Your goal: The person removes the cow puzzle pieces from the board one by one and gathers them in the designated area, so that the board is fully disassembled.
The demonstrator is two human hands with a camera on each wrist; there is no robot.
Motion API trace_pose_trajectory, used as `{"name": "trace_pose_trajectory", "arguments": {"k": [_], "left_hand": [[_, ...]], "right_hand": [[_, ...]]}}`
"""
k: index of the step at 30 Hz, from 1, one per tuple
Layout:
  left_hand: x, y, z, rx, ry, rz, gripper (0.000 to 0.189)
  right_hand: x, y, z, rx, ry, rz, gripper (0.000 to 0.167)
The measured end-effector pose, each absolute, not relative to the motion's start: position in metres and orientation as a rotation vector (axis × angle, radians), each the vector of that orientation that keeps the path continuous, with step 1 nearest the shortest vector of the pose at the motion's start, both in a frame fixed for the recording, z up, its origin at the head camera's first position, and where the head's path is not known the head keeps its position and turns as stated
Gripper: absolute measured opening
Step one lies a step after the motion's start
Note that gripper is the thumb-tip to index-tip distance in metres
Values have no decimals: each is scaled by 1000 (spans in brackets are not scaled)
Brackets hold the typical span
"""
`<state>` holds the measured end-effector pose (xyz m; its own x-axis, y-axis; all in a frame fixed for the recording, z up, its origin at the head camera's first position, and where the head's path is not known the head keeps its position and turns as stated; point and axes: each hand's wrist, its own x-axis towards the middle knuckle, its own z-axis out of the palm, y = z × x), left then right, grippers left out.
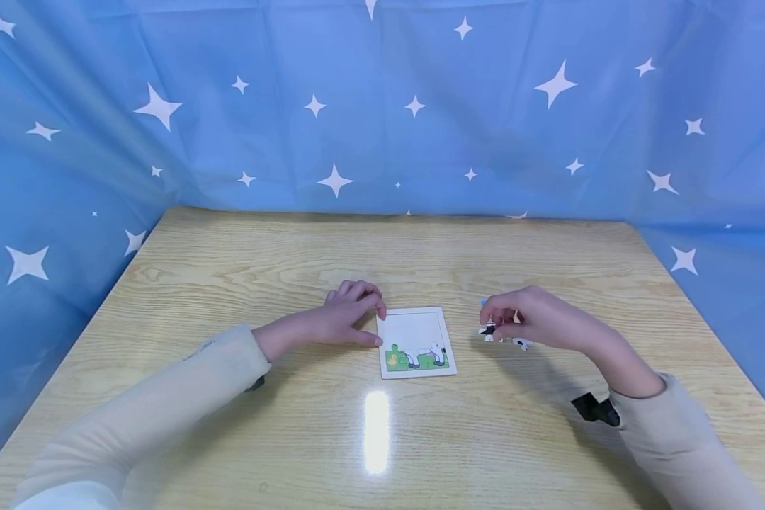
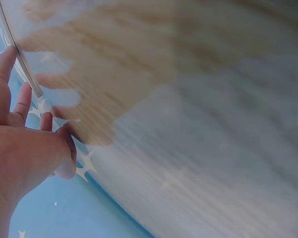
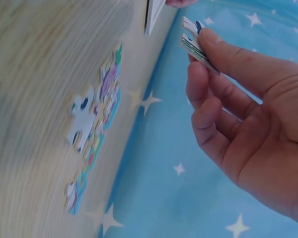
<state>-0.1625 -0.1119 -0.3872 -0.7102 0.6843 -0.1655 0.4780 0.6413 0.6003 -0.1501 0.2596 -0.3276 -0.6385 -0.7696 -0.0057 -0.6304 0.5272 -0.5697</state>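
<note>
My left hand [image 1: 347, 315] rests beside the square puzzle board [image 1: 414, 329], its thumb and index finger at the board's left edge. Along the bottom of the board lies a strip of fitted puzzle pieces [image 1: 395, 358], green with a yellow chick and white animal legs. To the right of the board, my right hand [image 1: 542, 319] pinches a puzzle piece [image 3: 191, 44] between thumb and fingertips, raised above the table. Below that hand several loose puzzle pieces [image 3: 108, 82] lie on the wood, among them a white one with dark patches [image 3: 82, 119].
A wood-grain table [image 1: 280, 255] carries everything. Blue cloth with white stars [image 1: 382, 142] hangs behind it and down both sides. A bright reflection shows on the tabletop in front of the board.
</note>
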Motion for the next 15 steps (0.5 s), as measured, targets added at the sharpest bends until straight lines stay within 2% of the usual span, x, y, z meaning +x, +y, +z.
{"name": "trace_pose_trajectory", "arguments": {"k": [8,15], "left_hand": [[-162,-112,-387,927,2474,761,33],[-163,-112,-388,935,2478,761,33]], "right_hand": [[-151,275,-328,-1120,2560,-763,20],[-153,288,-332,-1182,2584,-769,23]]}}
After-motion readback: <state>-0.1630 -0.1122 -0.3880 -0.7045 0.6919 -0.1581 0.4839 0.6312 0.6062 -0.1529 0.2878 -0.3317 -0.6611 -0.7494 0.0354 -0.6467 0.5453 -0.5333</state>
